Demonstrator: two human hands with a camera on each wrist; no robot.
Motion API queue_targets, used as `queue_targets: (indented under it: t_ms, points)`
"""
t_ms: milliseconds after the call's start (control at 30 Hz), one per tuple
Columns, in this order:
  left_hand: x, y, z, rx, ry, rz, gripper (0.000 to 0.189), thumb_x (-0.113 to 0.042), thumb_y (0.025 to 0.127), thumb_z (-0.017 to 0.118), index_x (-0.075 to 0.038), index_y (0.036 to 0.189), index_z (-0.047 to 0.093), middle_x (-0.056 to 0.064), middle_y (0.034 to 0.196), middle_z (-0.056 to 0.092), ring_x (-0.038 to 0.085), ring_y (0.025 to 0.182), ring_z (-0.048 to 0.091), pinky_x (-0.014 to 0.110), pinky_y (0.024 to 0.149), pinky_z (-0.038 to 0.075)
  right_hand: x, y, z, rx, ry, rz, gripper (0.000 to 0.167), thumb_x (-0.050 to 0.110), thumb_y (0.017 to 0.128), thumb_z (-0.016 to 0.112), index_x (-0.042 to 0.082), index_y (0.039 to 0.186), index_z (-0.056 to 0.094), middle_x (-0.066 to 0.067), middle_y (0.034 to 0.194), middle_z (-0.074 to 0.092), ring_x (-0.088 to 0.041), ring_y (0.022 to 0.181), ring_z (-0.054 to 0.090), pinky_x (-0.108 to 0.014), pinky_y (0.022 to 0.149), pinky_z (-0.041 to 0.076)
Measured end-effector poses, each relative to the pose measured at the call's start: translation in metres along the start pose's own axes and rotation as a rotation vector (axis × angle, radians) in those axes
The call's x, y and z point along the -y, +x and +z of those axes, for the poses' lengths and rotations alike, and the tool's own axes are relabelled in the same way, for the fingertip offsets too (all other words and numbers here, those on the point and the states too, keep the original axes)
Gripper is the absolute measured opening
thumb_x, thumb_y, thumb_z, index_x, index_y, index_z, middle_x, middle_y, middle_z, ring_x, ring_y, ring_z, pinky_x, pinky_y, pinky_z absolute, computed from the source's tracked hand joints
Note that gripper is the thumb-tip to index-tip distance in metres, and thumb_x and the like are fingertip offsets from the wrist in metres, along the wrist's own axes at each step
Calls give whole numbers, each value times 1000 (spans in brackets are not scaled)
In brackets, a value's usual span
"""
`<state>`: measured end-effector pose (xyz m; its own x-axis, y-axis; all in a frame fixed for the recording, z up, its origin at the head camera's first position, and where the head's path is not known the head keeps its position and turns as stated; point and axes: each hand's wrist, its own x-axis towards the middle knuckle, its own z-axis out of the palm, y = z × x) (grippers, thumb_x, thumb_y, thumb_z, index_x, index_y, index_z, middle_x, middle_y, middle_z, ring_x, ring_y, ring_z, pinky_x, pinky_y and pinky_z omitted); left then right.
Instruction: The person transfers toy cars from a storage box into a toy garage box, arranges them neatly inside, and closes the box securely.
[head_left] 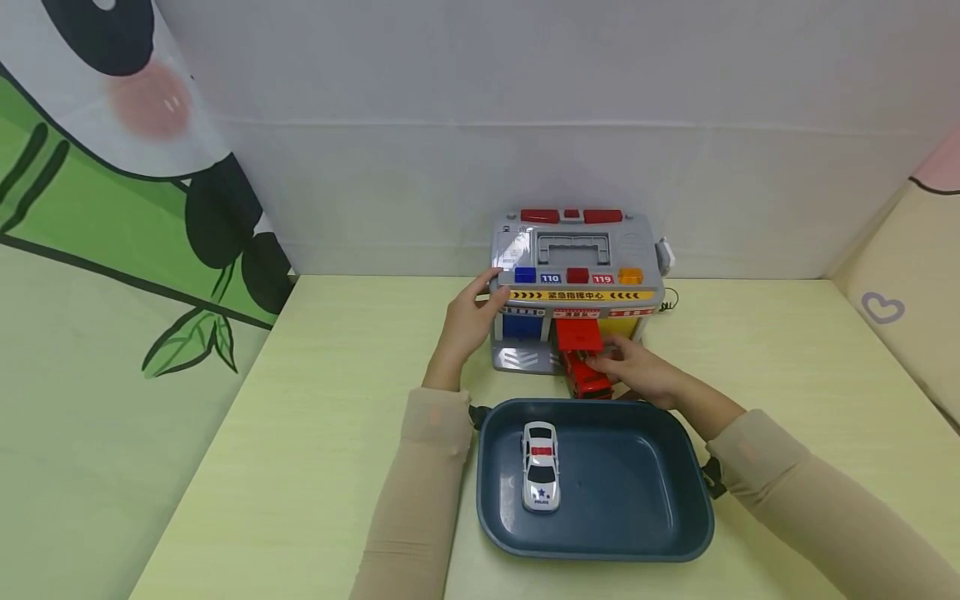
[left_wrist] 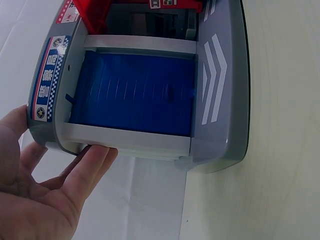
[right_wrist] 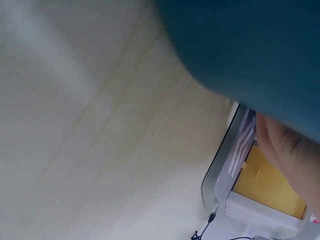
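Note:
A grey toy garage [head_left: 577, 250] with coloured doors and Chinese labels stands at the back of the table. My left hand [head_left: 471, 321] holds its left front corner, thumb and fingers on either side of the edge in the left wrist view. Under the raised red middle door [head_left: 579, 334], a red toy car [head_left: 588, 382] is partway in the opening, its near end sticking out. My right hand [head_left: 647, 372] pinches the car from its right side. The blue door [left_wrist: 135, 92] and yellow door [right_wrist: 267, 182] are down. In the right wrist view the car is hidden.
A dark blue tray [head_left: 622, 546] stands close in front of the garage, with a white toy police car [head_left: 541, 467] in its left part. A thin black cable [head_left: 669, 300] comes off the garage's right side. A light cloth wall [head_left: 375, 192] rises behind.

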<state>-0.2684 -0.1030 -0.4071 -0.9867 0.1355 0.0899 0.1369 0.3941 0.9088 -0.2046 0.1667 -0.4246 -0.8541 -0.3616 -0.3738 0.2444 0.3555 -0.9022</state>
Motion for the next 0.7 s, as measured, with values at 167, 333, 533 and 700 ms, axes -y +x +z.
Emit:
queue_targets:
  t_ms: [167, 333, 533, 700]
  points:
    - [0, 0, 0, -3, -1, 2, 55, -48, 98, 55, -23, 146, 47, 14, 138, 51, 33, 119, 55, 46, 91, 50, 1, 1, 0, 4, 9, -10, 65, 25, 101, 53, -6, 146, 17, -33, 141, 32, -48, 118, 45, -53, 82, 53]
    - [0, 0, -1, -5, 0, 5, 54, -46, 98, 55, -22, 146, 47, 15, 137, 52, 32, 118, 56, 45, 91, 50, 1, 1, 0, -17, 44, -15, 66, 25, 102, 52, -6, 147, 15, -33, 140, 33, -46, 116, 49, -50, 81, 54]
    - [0, 0, -1, -2, -6, 5, 54, -46, 98, 55, -22, 146, 47, 15, 137, 52, 33, 118, 56, 45, 92, 50, 0, 1, 1, -25, 82, -7, 66, 25, 102, 51, -6, 147, 14, -32, 141, 32, -41, 112, 51, -44, 80, 55]
    - [1, 0, 0, -3, 4, 2, 54, -46, 98, 55, -23, 146, 47, 14, 138, 51, 32, 118, 56, 46, 91, 50, 0, 0, 3, -14, 118, -30, 65, 23, 103, 50, -8, 146, 12, -34, 140, 34, -40, 110, 54, -43, 80, 56]
